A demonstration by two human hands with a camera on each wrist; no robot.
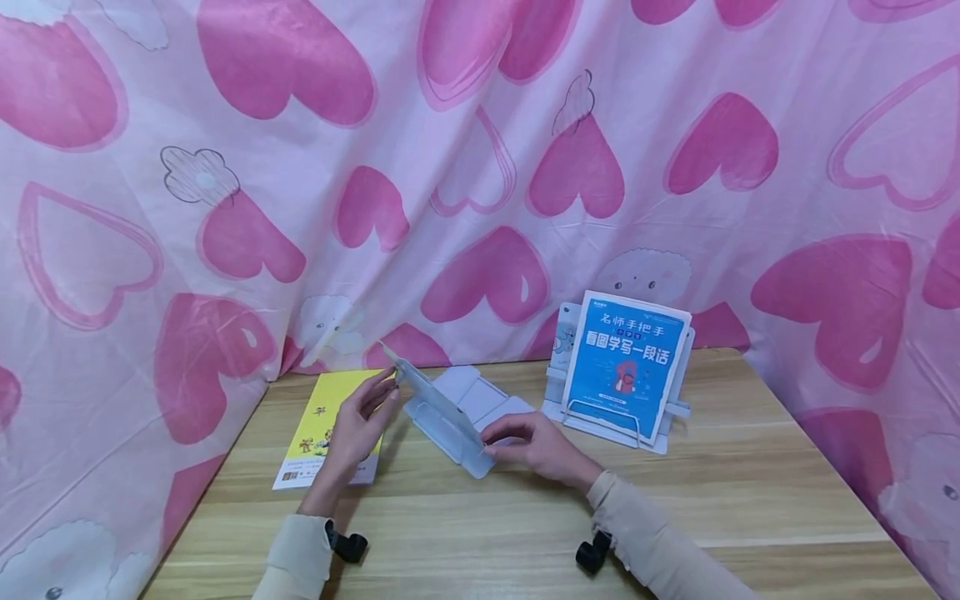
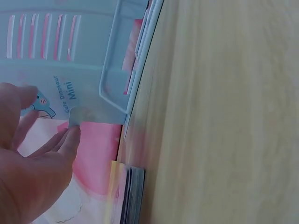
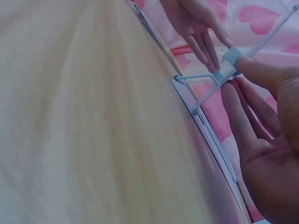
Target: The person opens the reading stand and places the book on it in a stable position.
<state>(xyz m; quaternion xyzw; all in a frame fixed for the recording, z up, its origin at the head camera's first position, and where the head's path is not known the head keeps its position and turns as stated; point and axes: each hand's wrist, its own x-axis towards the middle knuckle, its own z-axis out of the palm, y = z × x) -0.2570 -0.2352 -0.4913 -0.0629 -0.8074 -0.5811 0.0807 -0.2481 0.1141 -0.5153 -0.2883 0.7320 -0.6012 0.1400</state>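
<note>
A light-blue plastic book stand (image 1: 442, 398) is held at mid-table, its panel tilted up from the base. On the panel in the left wrist view are slots, a small blue cartoon animal and the word "Mini". My left hand (image 1: 358, 429) holds the panel's left side, fingertips at a small side tab (image 2: 74, 116). On the opposite side my right hand (image 1: 542, 450) pinches the stand's edge between thumb and fingers. A pale wire holder (image 3: 198, 78) sticks out at the stand's lower front. White flat parts (image 1: 480, 400) lie behind the panel; their link to the stand is unclear.
Left of the stand lies a yellow-and-white book (image 1: 337, 396), partly behind my left hand. At right, a blue-covered book (image 1: 622, 362) leans on another pale stand (image 1: 678, 392) with a wire holder. A pink heart-patterned curtain (image 1: 480, 208) hangs behind the wooden table (image 1: 465, 542).
</note>
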